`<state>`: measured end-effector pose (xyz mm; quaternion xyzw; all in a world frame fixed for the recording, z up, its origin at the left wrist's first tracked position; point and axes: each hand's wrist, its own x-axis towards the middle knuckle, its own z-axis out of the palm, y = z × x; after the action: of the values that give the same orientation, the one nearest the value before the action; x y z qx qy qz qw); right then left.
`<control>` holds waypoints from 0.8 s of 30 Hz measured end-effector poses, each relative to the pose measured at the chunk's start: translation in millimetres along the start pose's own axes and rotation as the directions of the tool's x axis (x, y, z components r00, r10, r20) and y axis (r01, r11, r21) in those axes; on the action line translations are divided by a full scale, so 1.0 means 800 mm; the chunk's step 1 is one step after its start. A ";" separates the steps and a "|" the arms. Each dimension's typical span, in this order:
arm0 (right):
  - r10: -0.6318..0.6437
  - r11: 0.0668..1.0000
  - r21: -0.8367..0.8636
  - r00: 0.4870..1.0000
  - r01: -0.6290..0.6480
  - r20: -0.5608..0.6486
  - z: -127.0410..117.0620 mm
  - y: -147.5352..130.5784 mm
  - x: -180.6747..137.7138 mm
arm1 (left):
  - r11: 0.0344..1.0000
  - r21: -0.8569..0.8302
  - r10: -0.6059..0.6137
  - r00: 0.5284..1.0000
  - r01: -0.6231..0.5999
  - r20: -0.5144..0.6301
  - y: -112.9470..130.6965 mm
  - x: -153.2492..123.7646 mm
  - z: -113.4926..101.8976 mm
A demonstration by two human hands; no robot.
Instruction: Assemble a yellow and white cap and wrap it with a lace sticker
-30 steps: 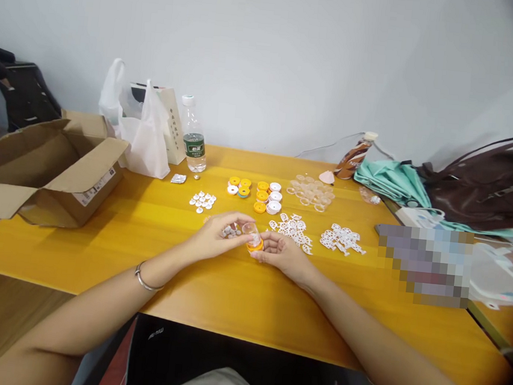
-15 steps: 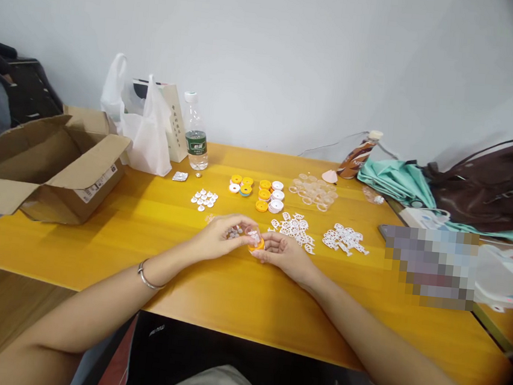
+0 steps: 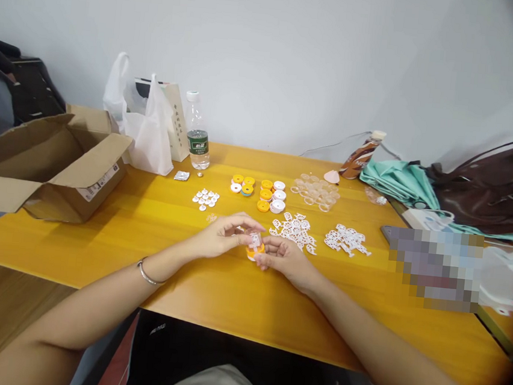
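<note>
My left hand (image 3: pixel 220 235) is closed, its thumb and fingers pinching a small white cut-out piece (image 3: pixel 255 239) that stands upright. That piece rests on or in an orange and white round case (image 3: pixel 255 253). My right hand (image 3: pixel 287 261) grips the case from the right, its thumb at the front. Fingers partly hide where the two parts meet. Just beyond my hands lie a heap of white cut-out pieces (image 3: pixel 294 229) and two groups of small round cases, one on the left (image 3: pixel 248 181) and one on the right (image 3: pixel 266 195).
Small white knobs (image 3: pixel 205 197) lie to the left; clear rings (image 3: pixel 313 190) and a second cut-out heap (image 3: pixel 347 240) to the right. A cardboard box (image 3: pixel 76 181), plastic bag (image 3: pixel 146 139) and water bottle (image 3: pixel 198 141) stand back left; a drink bottle (image 3: pixel 362 156) and brown bag (image 3: pixel 489 178) back right.
The left fingers have shifted slightly, and more of the white piece and the orange case now shows between the hands. The right hand keeps its grip. The view has moved a little.
</note>
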<state>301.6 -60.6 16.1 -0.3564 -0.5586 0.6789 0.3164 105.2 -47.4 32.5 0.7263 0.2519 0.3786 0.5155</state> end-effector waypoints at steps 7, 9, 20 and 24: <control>0.008 1.000 -0.004 1.000 -0.008 -0.030 0.009 -0.002 -0.003 | 0.994 -0.111 0.001 0.997 -0.009 -0.076 0.001 -0.001 0.005; 0.009 1.000 -0.002 1.000 -0.009 -0.026 0.010 -0.001 -0.003 | 0.991 -0.131 -0.013 0.999 0.008 -0.031 0.002 -0.001 0.005; -0.027 0.999 0.025 1.000 0.028 -0.005 0.012 -0.003 -0.005 | 0.977 -0.209 -0.025 0.996 0.041 0.081 0.002 -0.002 0.001; -0.035 0.999 0.034 0.999 0.035 -0.019 0.013 -0.006 -0.005 | 0.976 -0.212 -0.041 0.999 0.043 0.012 -0.001 -0.001 0.000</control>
<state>295.6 -68.4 22.7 -0.3471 -0.5501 0.6795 0.3395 104.9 -47.7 31.8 0.6631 0.2233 0.3897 0.5989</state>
